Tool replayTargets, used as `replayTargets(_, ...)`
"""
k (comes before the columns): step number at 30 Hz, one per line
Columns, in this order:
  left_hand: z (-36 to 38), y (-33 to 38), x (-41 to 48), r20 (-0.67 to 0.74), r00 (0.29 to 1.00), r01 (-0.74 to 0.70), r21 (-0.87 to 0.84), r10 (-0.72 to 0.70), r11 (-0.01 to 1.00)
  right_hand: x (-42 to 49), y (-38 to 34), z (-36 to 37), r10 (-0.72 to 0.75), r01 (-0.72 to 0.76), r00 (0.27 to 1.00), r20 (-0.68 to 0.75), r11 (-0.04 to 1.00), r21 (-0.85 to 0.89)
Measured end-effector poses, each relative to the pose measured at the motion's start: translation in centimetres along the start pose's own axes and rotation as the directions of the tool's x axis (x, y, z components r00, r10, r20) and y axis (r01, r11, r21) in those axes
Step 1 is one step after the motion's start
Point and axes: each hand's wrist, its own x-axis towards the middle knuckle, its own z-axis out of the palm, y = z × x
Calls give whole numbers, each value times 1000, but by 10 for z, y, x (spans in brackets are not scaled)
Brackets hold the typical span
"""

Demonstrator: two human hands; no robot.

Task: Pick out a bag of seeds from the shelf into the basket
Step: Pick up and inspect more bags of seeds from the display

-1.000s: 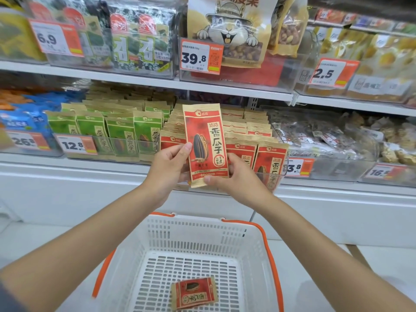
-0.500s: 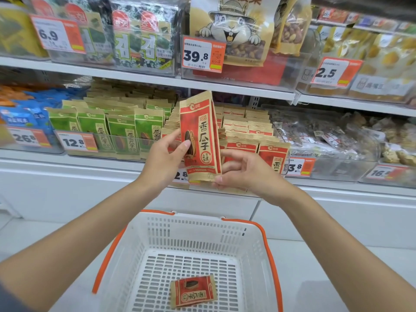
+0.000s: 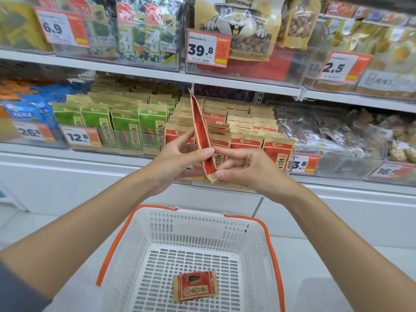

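Observation:
A red and tan seed bag (image 3: 201, 134) stands upright, turned edge-on to me, in front of the middle shelf. My left hand (image 3: 177, 158) pinches its left side with thumb and fingers. My right hand (image 3: 245, 167) pinches its lower right edge. Below my hands sits a white basket (image 3: 252, 239) with orange handles. A second red seed bag (image 3: 195, 287) lies flat on the basket floor. Rows of the same red bags (image 3: 245, 129) fill the shelf bin behind my hands.
Green seed bags (image 3: 126, 124) stand left of the red ones, blue packs (image 3: 29, 109) further left. Clear snack packs (image 3: 333, 134) lie to the right. The upper shelf (image 3: 135, 73) holds seaweed and nut bags. Price tags line the shelf edges.
The bag I hold has turned from facing me to edge-on. My right hand has moved from under the bag to its right edge.

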Motion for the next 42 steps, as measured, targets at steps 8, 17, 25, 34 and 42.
replayTargets(8,-3,-4,2,20,998,54,26,-54,998,1,-2,-2,-24,16,996,-90,996,-91)
replayTargets(17,2,-15,-4,273,935,146,285,-226,947,1,-5,-7,-58,38,962,-267,996,-81)
replayTargets(25,-2,-17,0,297,917,194,257,-268,947,2,-3,-7,-70,38,970,-232,989,-141)
replayTargets(34,1,-12,-5,318,900,256,165,-297,953,9,6,-9,-75,52,960,-271,994,-92)
replayTargets(42,12,-2,-7,198,952,169,295,-234,940,7,4,-6,-57,-12,908,-416,987,-161)
